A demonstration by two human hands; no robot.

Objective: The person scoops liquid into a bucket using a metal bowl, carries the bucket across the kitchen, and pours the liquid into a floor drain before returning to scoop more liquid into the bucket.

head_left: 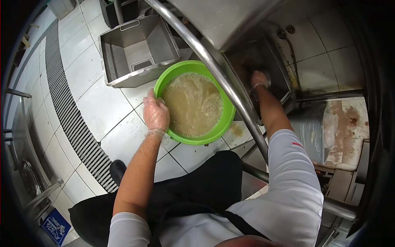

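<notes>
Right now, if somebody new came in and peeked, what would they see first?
Probably the big green tub in the middle, full of cloudy, tan, bubbly liquid, with the person's gloved left hand at its left edge. Next, the right hand reaching into a dark metal basin, past the shiny rail. Then the long, stripy floor grate on the picture's left side.

We face white floor tiles (94,103)
We see a slatted grate (70,99) crossing them, metal tubing (197,45), and shadowed tiles (341,70) at right.
</notes>
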